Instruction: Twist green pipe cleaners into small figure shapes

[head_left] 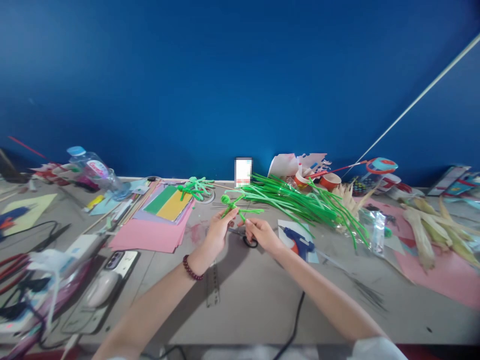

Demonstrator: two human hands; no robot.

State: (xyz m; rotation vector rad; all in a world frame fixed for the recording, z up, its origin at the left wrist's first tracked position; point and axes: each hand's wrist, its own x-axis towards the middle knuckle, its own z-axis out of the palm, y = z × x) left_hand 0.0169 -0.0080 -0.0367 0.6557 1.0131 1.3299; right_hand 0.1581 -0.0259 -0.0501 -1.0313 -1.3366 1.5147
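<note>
A small figure of green pipe cleaners (226,200), with a round coiled top and several thin arms, is held up over the middle of the table. My left hand (221,229) is closed on its lower left part. My right hand (258,232) pinches the end of a green strand at the figure's lower right. Just under my right fingers lie black-handled scissors (250,242), partly hidden. Behind and to the right spreads a big bundle of green pipe cleaners (303,202). Another green pipe-cleaner piece (197,188) rests behind my left hand.
Pink paper (150,239) and coloured sheets lie at the left, near a phone (122,260), a white mouse (103,289) and a bottle (93,167). A blue glue gun (300,242) is right of my right hand. Corn husks (423,240) lie far right. A clear ruler (213,285) is in front.
</note>
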